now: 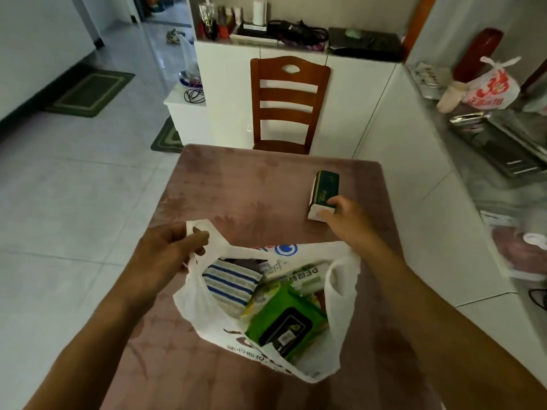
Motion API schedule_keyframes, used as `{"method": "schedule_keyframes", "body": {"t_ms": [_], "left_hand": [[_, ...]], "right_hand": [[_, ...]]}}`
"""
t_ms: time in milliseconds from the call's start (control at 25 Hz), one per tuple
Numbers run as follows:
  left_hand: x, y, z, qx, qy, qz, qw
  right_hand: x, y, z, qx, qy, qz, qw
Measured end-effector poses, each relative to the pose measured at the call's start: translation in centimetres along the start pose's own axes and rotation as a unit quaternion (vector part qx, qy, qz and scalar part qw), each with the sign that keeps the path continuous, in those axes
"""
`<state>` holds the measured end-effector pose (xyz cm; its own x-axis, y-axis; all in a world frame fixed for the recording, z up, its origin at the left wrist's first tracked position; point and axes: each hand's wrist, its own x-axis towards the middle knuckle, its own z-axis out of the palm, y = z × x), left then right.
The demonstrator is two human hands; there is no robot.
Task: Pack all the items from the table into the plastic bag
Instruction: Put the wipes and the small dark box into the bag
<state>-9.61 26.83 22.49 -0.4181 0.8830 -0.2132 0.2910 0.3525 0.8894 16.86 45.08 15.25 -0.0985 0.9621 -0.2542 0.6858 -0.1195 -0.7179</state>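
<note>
A white plastic bag [195, 306] lies open on the pink table [236, 187]. Inside it I see a blue-striped cloth [229, 281], a green wipes pack [284, 324] and a white-and-green package [299, 275]. My left hand [170, 250] pinches the bag's left handle and holds it up. My right hand [344, 216] reaches to a dark green box with white ends [325, 187] at the table's right side. Its fingers touch the box's near end and curl around it. The box still rests on the table.
A wooden chair [288, 105] stands at the table's far edge, with white cabinets [355, 99] behind it. A counter at the right holds a tied plastic bag [491, 87] and metal trays [503, 143]. Tiled floor lies to the left.
</note>
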Motion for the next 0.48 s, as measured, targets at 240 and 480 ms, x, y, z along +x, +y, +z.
{"method": "schedule_keyframes", "body": {"t_ms": [240,480], "left_hand": [[1.1,-1.5,1.2,-0.028,0.086,-0.027,0.996],[-0.1,-2.8,2.6,-0.047,0.137,-0.025,0.989]], "right_hand": [[12.0,4.5,4.2,-0.043,0.011,0.085,0.995],[18.7,10.0,7.2,-0.025,0.09,0.121,0.988]]}}
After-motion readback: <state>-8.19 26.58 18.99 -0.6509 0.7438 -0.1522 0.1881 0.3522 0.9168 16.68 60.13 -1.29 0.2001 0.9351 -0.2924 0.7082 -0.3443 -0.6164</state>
